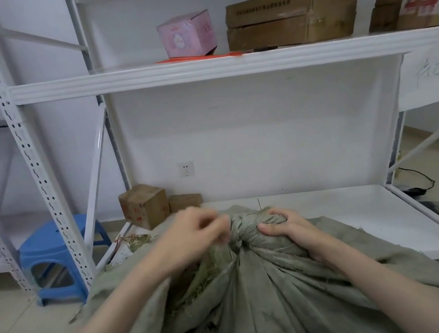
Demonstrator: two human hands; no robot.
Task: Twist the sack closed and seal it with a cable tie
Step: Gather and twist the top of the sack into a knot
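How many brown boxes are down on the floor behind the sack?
2. A bigger box stands on the left, and a smaller box stands just right of it. The sack might hide more.

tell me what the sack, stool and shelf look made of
Sack: coarse woven cloth, dull grey-green, matte; frayed edges and loose threads show the weave, whether jute or woven plastic is unclear. Stool: smooth blue moulded plastic, one piece with a slight sheen. Shelf: probably steel painted white, judging by thin folded edges and punched uprights.
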